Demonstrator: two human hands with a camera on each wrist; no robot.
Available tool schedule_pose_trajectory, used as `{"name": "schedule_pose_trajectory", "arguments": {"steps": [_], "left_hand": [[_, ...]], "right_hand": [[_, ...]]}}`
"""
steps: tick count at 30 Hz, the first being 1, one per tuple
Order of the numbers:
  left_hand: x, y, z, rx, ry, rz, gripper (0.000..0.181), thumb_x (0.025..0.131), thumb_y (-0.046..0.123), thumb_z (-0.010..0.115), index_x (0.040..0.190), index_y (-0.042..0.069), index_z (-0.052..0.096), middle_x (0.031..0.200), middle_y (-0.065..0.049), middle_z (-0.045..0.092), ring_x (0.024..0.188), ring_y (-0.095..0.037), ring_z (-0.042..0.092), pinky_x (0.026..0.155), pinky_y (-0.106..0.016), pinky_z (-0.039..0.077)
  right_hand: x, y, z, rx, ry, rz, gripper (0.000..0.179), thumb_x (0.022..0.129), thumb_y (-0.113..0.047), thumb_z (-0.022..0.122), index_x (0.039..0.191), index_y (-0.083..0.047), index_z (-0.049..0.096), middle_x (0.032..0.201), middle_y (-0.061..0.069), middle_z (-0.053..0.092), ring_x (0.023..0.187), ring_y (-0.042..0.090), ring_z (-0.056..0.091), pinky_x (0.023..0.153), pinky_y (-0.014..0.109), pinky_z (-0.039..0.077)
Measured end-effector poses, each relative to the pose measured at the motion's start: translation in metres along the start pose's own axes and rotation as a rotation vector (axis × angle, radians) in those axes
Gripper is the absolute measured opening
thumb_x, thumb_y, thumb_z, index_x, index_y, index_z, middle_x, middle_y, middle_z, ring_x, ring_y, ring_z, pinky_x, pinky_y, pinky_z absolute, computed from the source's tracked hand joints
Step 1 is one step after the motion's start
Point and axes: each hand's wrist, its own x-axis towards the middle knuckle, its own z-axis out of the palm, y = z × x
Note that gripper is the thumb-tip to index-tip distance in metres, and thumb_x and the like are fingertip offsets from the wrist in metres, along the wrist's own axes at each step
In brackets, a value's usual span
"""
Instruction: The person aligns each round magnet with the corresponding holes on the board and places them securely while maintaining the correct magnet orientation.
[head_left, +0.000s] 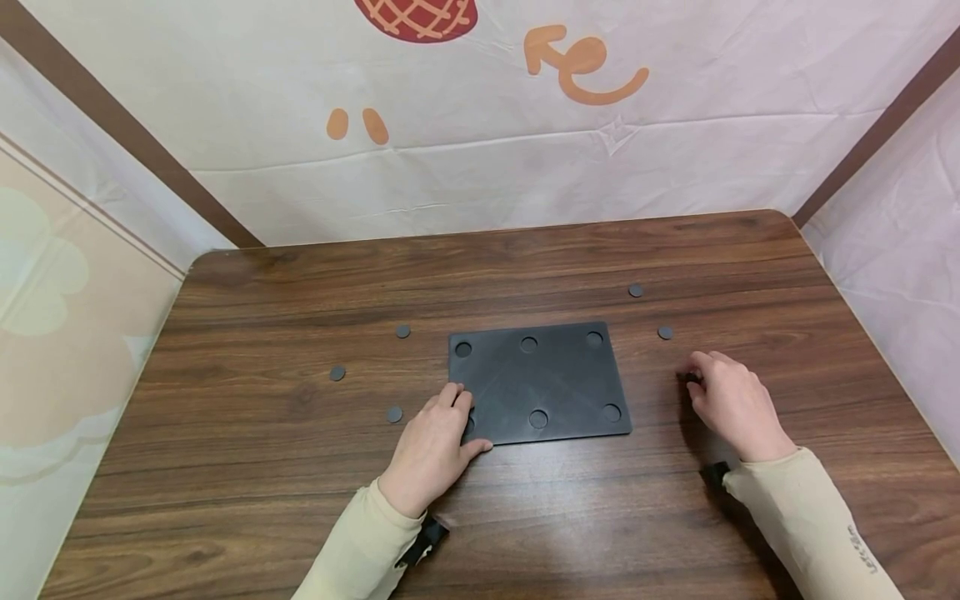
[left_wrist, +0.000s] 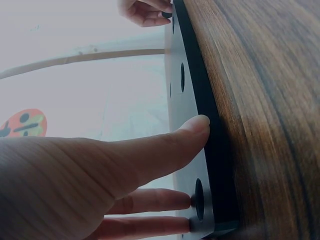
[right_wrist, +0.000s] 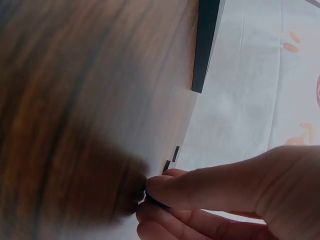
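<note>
Right hand [head_left: 735,407] with disc [head_left: 693,377], perhaps plastic

Left hand [left_wrist: 107,170] on black board [left_wrist: 204,100], thumb [left_wrist: 170,150] against its edge, wooden table [left_wrist: 270,100]

The board [head_left: 543,379] lies on the table [head_left: 262,467], three discs [head_left: 337,373] to its left, two to its right. Behind the table hangs a sheet [head_left: 480,187].
</note>
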Motion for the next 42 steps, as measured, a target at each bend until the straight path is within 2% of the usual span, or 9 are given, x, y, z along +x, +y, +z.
{"name": "schedule_pose_trajectory", "arguments": {"steps": [8, 20, 30, 42], "left_hand": [[0.0, 0.0, 0.0, 0.003, -0.007, -0.003, 0.051, 0.075, 0.03, 0.082, 0.108, -0.003, 0.062, 0.113, -0.019, 0.058, 0.092, -0.032, 0.063, 0.075, -0.04, 0.054], [-0.001, 0.0, -0.001, -0.001, -0.005, -0.004, 0.05, 0.075, 0.03, 0.082, 0.107, -0.003, 0.062, 0.112, -0.019, 0.058, 0.091, -0.031, 0.063, 0.074, -0.04, 0.054], [0.0, -0.001, 0.0, -0.007, -0.004, -0.006, 0.051, 0.075, 0.03, 0.082, 0.108, -0.003, 0.062, 0.113, -0.019, 0.058, 0.092, -0.032, 0.063, 0.075, -0.04, 0.054], [-0.001, -0.001, 0.001, -0.001, 0.011, -0.002, 0.05, 0.074, 0.03, 0.083, 0.106, -0.002, 0.062, 0.111, -0.018, 0.059, 0.089, -0.03, 0.063, 0.072, -0.039, 0.054]], "right_hand": [[-0.001, -0.001, -0.001, -0.005, 0.01, 0.014, 0.018, 0.079, 0.007, 0.064, 0.094, -0.003, 0.069, 0.084, 0.016, 0.064, 0.066, 0.033, 0.06, 0.052, 0.049, 0.046], [-0.004, -0.006, -0.002, 0.005, 0.023, -0.009, 0.014, 0.079, 0.005, 0.066, 0.09, -0.004, 0.068, 0.079, 0.012, 0.061, 0.064, 0.026, 0.058, 0.051, 0.045, 0.045], [-0.005, -0.014, -0.001, 0.017, 0.043, -0.028, 0.011, 0.08, 0.005, 0.066, 0.09, 0.001, 0.069, 0.08, 0.013, 0.061, 0.064, 0.024, 0.057, 0.053, 0.043, 0.046], [-0.006, -0.023, 0.003, 0.041, 0.062, -0.072, 0.012, 0.078, 0.005, 0.067, 0.088, -0.001, 0.069, 0.075, 0.006, 0.057, 0.061, 0.017, 0.053, 0.05, 0.034, 0.041]]}}
